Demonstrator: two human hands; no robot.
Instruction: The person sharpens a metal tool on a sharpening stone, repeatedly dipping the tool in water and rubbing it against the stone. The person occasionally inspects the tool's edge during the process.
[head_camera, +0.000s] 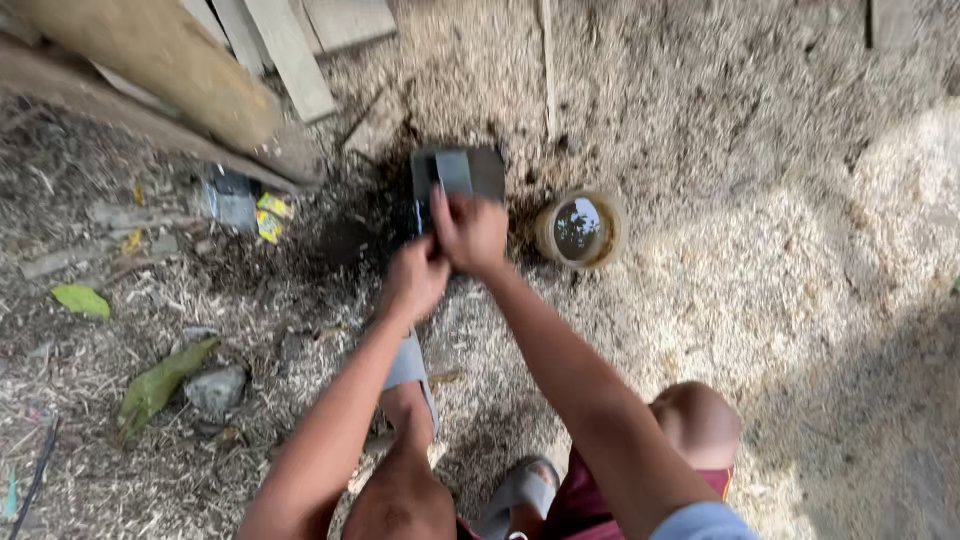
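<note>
My left hand (415, 278) and my right hand (470, 230) are pressed together over a dark flat block (480, 168) that lies on the sawdust-covered ground. Both hands grip a dark metal blade-like piece (452, 172) that rests on the block; blur hides its exact shape. Just right of the hands stands a small round pot (580, 228) holding dark liquid. My knees and grey sandals show below the arms.
Wooden planks (290, 50) and a thick log (150, 70) lean at the upper left. Yellow scraps (270, 215), green leaves (160, 385) and a stone (215, 388) lie on the left. Pale sawdust (800, 250) spreads to the right.
</note>
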